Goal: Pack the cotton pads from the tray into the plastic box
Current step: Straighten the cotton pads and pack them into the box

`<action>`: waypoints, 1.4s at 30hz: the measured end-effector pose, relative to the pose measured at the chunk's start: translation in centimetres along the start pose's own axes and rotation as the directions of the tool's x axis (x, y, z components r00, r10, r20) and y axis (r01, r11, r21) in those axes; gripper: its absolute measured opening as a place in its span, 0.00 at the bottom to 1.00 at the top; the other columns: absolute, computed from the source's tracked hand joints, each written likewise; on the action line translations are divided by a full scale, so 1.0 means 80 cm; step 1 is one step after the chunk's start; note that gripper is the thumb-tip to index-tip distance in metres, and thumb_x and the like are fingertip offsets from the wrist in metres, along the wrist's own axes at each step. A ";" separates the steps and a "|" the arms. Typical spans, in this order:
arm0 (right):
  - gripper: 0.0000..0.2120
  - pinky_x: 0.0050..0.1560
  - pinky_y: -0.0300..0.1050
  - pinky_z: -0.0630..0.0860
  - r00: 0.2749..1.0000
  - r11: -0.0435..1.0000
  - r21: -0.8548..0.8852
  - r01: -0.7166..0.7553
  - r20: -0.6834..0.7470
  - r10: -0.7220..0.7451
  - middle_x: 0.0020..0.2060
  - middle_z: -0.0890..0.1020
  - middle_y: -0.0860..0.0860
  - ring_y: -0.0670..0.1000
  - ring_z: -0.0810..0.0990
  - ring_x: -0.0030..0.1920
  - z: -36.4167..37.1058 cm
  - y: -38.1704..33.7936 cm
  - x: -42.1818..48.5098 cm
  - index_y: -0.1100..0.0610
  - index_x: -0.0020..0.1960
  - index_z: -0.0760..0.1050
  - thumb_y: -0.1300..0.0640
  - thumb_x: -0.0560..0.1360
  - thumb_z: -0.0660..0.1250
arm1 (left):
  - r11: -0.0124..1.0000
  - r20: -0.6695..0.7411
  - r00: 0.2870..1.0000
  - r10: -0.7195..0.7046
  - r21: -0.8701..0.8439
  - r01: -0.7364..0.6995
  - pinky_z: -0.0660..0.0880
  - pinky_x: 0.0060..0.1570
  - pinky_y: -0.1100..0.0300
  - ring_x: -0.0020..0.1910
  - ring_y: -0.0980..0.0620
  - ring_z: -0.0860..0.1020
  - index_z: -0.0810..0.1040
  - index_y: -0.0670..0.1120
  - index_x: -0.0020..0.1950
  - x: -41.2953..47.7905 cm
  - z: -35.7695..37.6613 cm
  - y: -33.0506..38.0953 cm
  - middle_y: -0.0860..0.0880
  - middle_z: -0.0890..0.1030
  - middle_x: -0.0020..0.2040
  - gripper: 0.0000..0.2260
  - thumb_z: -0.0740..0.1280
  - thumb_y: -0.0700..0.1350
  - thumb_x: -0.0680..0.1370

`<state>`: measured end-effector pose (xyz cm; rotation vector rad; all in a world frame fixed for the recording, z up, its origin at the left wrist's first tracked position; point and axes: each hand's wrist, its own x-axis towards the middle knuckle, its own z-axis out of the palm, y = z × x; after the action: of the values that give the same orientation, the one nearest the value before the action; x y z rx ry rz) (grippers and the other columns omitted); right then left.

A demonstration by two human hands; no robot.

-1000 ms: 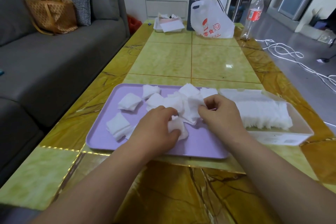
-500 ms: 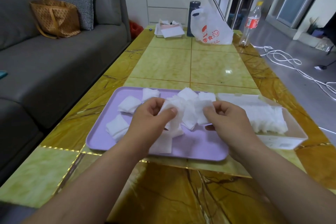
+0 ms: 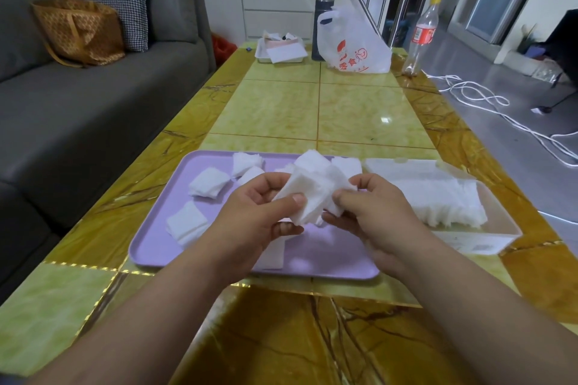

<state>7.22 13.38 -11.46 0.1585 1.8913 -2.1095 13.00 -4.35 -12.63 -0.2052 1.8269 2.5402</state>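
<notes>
Cotton pads (image 3: 308, 197): we judge them soft, featherlight, apt to scatter; left hand (image 3: 250, 222) and right hand (image 3: 378, 216) both pinch one bunch by its edges over the tray (image 3: 328, 259), plastic box (image 3: 453, 239) just right.

White pads (image 3: 308, 197), lilac tray (image 3: 150, 244), yellow-green marbled table (image 3: 275, 103), grey sofa (image 3: 93, 109), houndstooth cushion (image 3: 119, 6), tan patterned bag (image 3: 81, 31).
</notes>
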 end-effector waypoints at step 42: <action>0.09 0.51 0.50 0.82 0.992 0.926 -0.361 0.106 0.098 -0.076 0.47 0.86 0.54 0.51 0.84 0.42 0.011 0.027 -0.006 0.53 0.53 0.78 0.49 0.83 0.63 | 0.727 -0.064 0.985 0.160 0.683 -0.074 0.71 0.29 0.65 0.31 0.54 0.81 0.80 0.54 0.48 0.003 0.028 -0.026 0.55 0.84 0.40 0.06 0.75 0.47 0.74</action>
<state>8.39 12.42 -13.29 -0.0994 2.2364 -1.7429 12.72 -1.60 -13.89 -0.2315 2.7417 1.7477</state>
